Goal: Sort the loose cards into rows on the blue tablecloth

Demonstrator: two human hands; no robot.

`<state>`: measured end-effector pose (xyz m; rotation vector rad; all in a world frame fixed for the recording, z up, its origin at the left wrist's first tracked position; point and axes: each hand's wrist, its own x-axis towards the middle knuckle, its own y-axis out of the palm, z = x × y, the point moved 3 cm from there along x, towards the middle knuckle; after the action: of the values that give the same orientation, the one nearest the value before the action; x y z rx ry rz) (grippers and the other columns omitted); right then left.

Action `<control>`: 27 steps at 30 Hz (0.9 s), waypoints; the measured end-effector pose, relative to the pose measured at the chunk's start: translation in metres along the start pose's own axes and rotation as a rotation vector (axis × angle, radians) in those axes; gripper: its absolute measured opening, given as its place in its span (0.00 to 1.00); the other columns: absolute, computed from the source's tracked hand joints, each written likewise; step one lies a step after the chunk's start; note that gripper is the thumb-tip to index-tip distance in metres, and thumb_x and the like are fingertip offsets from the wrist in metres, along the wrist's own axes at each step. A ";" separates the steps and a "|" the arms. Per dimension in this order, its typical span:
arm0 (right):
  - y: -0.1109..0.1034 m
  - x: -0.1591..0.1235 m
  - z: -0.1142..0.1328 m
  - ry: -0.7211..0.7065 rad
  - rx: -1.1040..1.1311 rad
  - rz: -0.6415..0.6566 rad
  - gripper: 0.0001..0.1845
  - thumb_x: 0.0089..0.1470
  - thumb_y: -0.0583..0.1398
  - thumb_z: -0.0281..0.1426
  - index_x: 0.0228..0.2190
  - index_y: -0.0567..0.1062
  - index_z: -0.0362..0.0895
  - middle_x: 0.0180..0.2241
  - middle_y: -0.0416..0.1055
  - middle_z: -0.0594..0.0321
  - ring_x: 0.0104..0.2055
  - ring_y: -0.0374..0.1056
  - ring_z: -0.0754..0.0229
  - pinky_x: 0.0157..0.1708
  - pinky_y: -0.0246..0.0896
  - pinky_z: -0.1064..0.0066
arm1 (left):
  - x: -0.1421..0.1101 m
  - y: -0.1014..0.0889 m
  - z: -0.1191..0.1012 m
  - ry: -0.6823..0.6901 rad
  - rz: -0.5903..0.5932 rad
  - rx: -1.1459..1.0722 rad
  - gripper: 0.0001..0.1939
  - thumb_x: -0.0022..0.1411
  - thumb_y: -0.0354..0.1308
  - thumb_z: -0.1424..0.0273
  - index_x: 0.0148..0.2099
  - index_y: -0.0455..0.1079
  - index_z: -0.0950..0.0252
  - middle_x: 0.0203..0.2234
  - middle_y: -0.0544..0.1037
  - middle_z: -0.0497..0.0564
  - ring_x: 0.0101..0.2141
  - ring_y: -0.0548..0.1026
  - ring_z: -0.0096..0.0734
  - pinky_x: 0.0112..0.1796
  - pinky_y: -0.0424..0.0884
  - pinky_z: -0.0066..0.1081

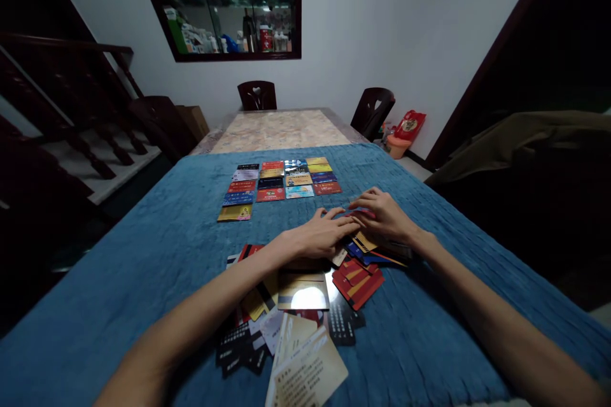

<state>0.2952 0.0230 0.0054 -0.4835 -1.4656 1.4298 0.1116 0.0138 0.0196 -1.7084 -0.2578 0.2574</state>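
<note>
A loose heap of plastic cards lies on the blue cloth in front of me. Over its far right part my left hand (pixel 325 234) reaches with fingers stretched and apart, their tips meeting the other hand. My right hand (pixel 382 214) is bent around a pinkish-red card (pixel 365 211), mostly hidden by the fingers. Below the hands are red cards (pixel 359 283), blue cards (pixel 365 256) and a shiny gold card (pixel 303 289). Nearer me are black cards (pixel 241 349) and cream cards with print (pixel 310 369). Farther off, overlapping cards stand in columns, including a gold card (pixel 235 213).
The blue cloth (pixel 157 248) covers the near part of a long table (pixel 286 127). Dark chairs (pixel 372 111) stand around its far end. A cabinet with glass shelves (pixel 229 0) is set in the wall. A red bag (pixel 410 125) sits at the far right.
</note>
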 end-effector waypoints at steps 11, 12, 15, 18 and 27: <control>-0.002 -0.009 0.028 -0.120 0.130 0.072 0.14 0.62 0.56 0.38 0.41 0.79 0.46 0.38 0.76 0.55 0.42 0.66 0.53 0.45 0.61 0.59 | -0.011 0.000 0.011 -0.099 -0.086 0.107 0.15 0.65 0.51 0.68 0.52 0.68 0.63 0.48 0.71 0.60 0.51 0.64 0.50 0.46 0.64 0.47; -0.001 -0.010 0.031 -0.128 0.137 0.084 0.14 0.62 0.56 0.38 0.41 0.79 0.47 0.38 0.76 0.55 0.42 0.66 0.53 0.45 0.60 0.59 | -0.012 -0.001 0.012 -0.107 -0.082 0.106 0.13 0.65 0.51 0.68 0.50 0.69 0.63 0.48 0.71 0.60 0.51 0.63 0.49 0.46 0.64 0.46; -0.001 -0.012 0.037 -0.153 0.144 0.105 0.15 0.62 0.57 0.42 0.41 0.79 0.47 0.40 0.76 0.55 0.43 0.66 0.53 0.46 0.60 0.58 | -0.016 -0.005 0.017 -0.114 -0.054 0.065 0.09 0.63 0.53 0.70 0.44 0.70 0.62 0.48 0.71 0.58 0.54 0.62 0.47 0.48 0.62 0.44; -0.002 -0.013 0.042 -0.172 0.145 0.113 0.18 0.61 0.57 0.45 0.42 0.79 0.46 0.41 0.75 0.54 0.45 0.65 0.52 0.46 0.60 0.58 | -0.020 -0.006 0.022 -0.120 0.012 -0.014 0.09 0.59 0.55 0.74 0.42 0.69 0.62 0.47 0.73 0.55 0.54 0.63 0.45 0.49 0.62 0.43; -0.003 -0.014 0.045 -0.199 0.200 0.120 0.22 0.58 0.61 0.47 0.46 0.78 0.46 0.46 0.74 0.53 0.48 0.64 0.51 0.49 0.59 0.56 | -0.024 -0.013 0.026 -0.122 0.084 -0.010 0.04 0.59 0.55 0.71 0.38 0.70 0.62 0.41 0.76 0.53 0.49 0.68 0.42 0.46 0.63 0.37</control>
<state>0.2651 -0.0123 0.0117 -0.3152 -1.4477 1.7415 0.0807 0.0326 0.0288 -1.7175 -0.2773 0.4238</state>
